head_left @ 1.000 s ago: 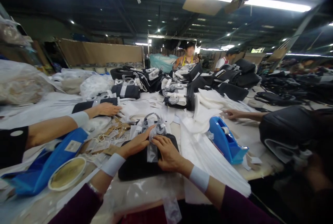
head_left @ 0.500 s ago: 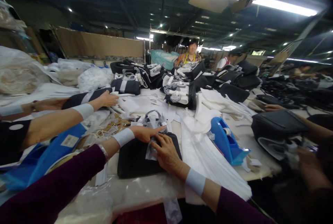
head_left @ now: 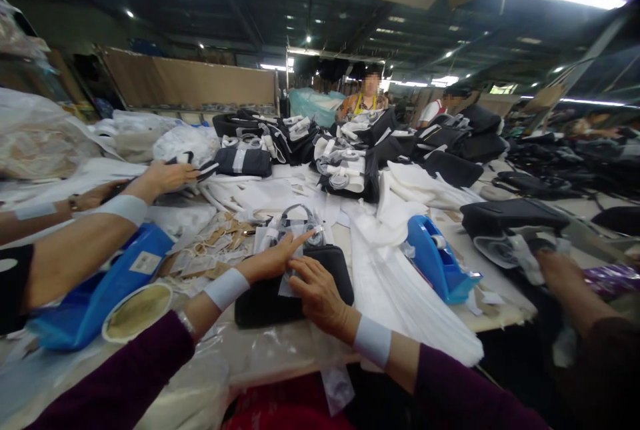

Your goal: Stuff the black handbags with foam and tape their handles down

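Note:
A black bag [head_left: 270, 307] lies flat on the table before me, its handle [head_left: 299, 211] standing up at the far side with grey and clear wrapping around its base. My left hand [head_left: 274, 258] reaches over the bag's upper part, index finger stretched out to the wrapped handle fittings [head_left: 316, 237]; its other fingers are mostly hidden. Against it, my right hand [head_left: 323, 291] bends its fingers over the bag, and the thumb side closes on a clear plastic strip [head_left: 287, 283]. Both wrists wear pale bands.
Blue tape dispensers stand at right [head_left: 440, 263] and left [head_left: 120, 283], beside a tape roll [head_left: 137, 313]. White foam sheets [head_left: 395, 297] lie right of the bag. Wrapped black bags [head_left: 350, 177] pile up behind. Co-workers' hands work at left [head_left: 165, 177] and right [head_left: 560, 273].
My left index finger has lifted and points further up along the handle fittings. My right hand stays almost in place. The left co-worker's hands moved left; the right co-worker's bag shifted left.

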Demonstrator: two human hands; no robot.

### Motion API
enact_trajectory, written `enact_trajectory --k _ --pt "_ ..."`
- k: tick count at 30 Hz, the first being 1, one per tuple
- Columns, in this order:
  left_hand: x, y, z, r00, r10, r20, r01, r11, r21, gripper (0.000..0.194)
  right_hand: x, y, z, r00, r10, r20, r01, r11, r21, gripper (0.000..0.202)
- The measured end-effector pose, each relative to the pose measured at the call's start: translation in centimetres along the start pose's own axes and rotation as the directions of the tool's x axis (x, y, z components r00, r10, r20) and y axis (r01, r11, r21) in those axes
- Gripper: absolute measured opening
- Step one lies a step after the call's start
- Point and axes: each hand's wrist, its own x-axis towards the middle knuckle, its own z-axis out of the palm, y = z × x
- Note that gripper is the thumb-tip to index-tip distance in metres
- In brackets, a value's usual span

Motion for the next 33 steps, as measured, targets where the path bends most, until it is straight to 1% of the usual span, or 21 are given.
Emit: enact_trajectory --k 2,4,6,8,9,12,14,16,19,20,22,24,25,27,28,29,30,31,33 --pt "-0.7 0.3 1.0 0.985 -0.016 -0.172 0.032 0.995 0.091 0.089 -0.1 0.0 -0.1 1.000 -0.019 0.016 0.019 1.000 -0.009 0.024" --pt "-1.2 0.7 1.7 0.951 -0.002 -0.308 0.049 0.988 0.144 0.085 -0.4 0.1 -0.2 0.998 -0.046 0.041 0.047 0.999 -0.020 0.022" --pt "-1.6 1.0 2.2 0.924 0.039 -0.379 0.025 0.986 0.163 0.082 -0.7 0.3 -0.3 0.995 -0.074 0.074 0.077 0.996 -0.037 0.020" --pt "-1.9 1.1 2.4 0.902 0.097 -0.420 -0.020 0.982 0.185 0.076 -1.0 0.4 -0.4 0.990 -0.087 0.113 0.094 0.994 -0.055 0.021" --pt "-2.0 1.1 2.4 0.895 0.117 -0.431 -0.037 0.981 0.190 0.070 -1.2 0.5 -0.4 0.987 -0.088 0.133 0.097 0.993 -0.064 0.021" --pt "-2.4 0.8 2.5 0.902 0.151 -0.405 -0.083 0.980 0.181 0.045 -1.6 0.6 -0.2 0.979 -0.078 0.189 0.096 0.992 -0.086 0.020" --pt "-2.7 0.7 2.6 0.915 0.180 -0.362 -0.123 0.976 0.177 0.036 -1.9 0.8 0.0 0.974 -0.075 0.214 0.097 0.991 -0.095 0.019" --pt "-3.1 0.8 2.8 0.917 0.212 -0.337 -0.149 0.968 0.203 0.036 -2.0 1.0 0.2 0.969 -0.075 0.233 0.099 0.991 -0.093 0.018" --pt "-4.0 1.6 3.1 0.925 0.238 -0.296 -0.143 0.940 0.309 0.042 -2.0 1.3 -0.1 0.962 -0.075 0.261 0.087 0.996 -0.036 0.018" --pt "-4.4 1.9 3.2 0.934 0.235 -0.270 -0.132 0.928 0.349 0.043 -1.9 1.2 -0.6 0.961 -0.069 0.268 0.071 0.997 0.002 0.020" --pt "-4.9 2.4 3.4 0.951 0.213 -0.225 -0.108 0.908 0.404 0.045 -2.1 0.7 -2.3 0.958 -0.037 0.286 0.008 0.995 0.099 0.031" --pt "-5.2 2.7 3.4 0.959 0.194 -0.206 -0.095 0.906 0.413 0.045 -3.0 -0.6 -4.7 0.942 0.016 0.335 -0.084 0.978 0.190 0.045" --pt "-5.2 2.7 3.5 0.961 0.188 -0.203 -0.092 0.909 0.407 0.045 -3.7 -1.5 -5.9 0.927 0.039 0.374 -0.127 0.969 0.214 0.052" --pt "-5.2 2.5 3.5 0.961 0.187 -0.202 -0.094 0.913 0.398 0.045 -6.0 -3.4 -7.9 0.893 0.068 0.446 -0.171 0.966 0.196 0.070" --pt "-5.2 2.4 3.5 0.961 0.190 -0.201 -0.097 0.913 0.397 0.046 -7.3 -4.3 -8.5 0.882 0.074 0.466 -0.165 0.974 0.158 0.078" --pt "-5.2 2.3 3.5 0.960 0.195 -0.201 -0.102 0.912 0.397 0.046 -8.6 -5.0 -8.7 0.880 0.084 0.469 -0.150 0.983 0.106 0.080" --pt "-5.2 2.3 3.5 0.958 0.201 -0.204 -0.107 0.912 0.395 0.046 -9.9 -5.7 -8.6 0.886 0.092 0.454 -0.128 0.990 0.050 0.075" --pt "-5.2 2.2 3.6 0.956 0.207 -0.209 -0.111 0.913 0.393 0.047 -10.9 -6.1 -8.3 0.901 0.100 0.421 -0.109 0.994 -0.001 0.065" --pt "-5.3 2.2 3.5 0.952 0.215 -0.219 -0.118 0.915 0.387 0.047 -11.9 -6.6 -7.2 0.946 0.107 0.305 -0.094 0.994 -0.057 0.042"
